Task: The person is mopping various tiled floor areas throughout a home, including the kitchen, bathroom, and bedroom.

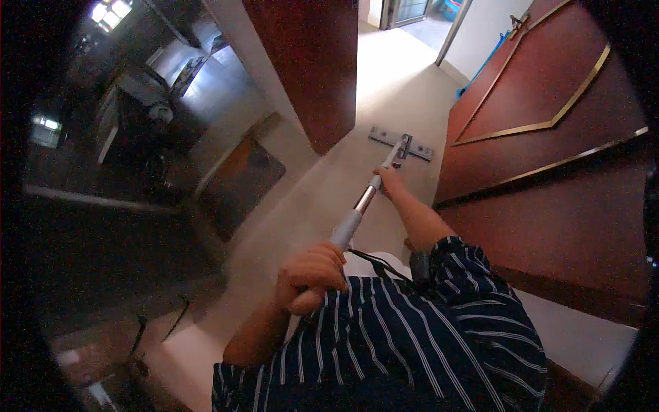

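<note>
A flat mop with a grey and metal pole runs diagonally from my body out to the floor. Around the grip at its upper end, close to my striped shirt, my left hand is wrapped. Farther down, my right hand holds the pole's lower part, a short way above the mop head. That wide, flat mop head lies on the pale floor between a dark red door panel and a brown door. Any pad beneath the head is hidden.
On the right stands a brown door with gold trim and a handle. A dark red panel edges the opening on the left. A dark mat lies left. Something blue hangs behind the door; a bright passage lies beyond.
</note>
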`<state>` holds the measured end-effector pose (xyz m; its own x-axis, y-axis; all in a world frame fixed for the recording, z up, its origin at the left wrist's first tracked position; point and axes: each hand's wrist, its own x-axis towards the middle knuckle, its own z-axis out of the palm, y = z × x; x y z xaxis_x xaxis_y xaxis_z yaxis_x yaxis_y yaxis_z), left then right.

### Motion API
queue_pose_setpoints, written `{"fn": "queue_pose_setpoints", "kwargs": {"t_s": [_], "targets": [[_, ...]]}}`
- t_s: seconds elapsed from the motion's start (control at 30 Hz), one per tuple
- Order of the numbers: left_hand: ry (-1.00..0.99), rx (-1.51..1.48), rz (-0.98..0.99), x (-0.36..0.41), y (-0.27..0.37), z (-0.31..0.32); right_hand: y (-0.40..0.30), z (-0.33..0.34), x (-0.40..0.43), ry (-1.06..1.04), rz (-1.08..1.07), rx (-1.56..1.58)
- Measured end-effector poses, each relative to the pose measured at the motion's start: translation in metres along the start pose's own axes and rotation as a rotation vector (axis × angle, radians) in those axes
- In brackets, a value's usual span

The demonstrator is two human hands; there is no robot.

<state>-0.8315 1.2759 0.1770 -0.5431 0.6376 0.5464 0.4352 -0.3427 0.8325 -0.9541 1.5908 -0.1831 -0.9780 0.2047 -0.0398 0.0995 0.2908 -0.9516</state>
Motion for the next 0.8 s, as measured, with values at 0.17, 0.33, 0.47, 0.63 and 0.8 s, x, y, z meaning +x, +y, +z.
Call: {"fn": "queue_pose_setpoints", "kwargs": {"t_s": [0.17,0.33,0.47,0.63,0.8], "targets": [[-0.222,-0.082,0.224,0.031,0.056,-0.131,-0.188,0.034,-0.042,-0.090,-0.080,-0.813],[-0.328,-0.193,0.432,0.041,0.127,-0.177,-0.269,0.060,-0.096,-0.252,-0.019,-0.944],[-0.514,-0.525,0.500,0.045,0.087,-0.156,-0.241,0.077,-0.124,-0.163,-0.010,-0.877],[-0.554,-0.529,0.426,0.106,0.079,-0.114,-0.215,0.021,-0.103,-0.108,0.048,-0.810],[-0.490,-0.304,0.401,0.161,0.045,-0.051,-0.168,-0.077,-0.031,-0.279,-0.103,-0.683]]}}
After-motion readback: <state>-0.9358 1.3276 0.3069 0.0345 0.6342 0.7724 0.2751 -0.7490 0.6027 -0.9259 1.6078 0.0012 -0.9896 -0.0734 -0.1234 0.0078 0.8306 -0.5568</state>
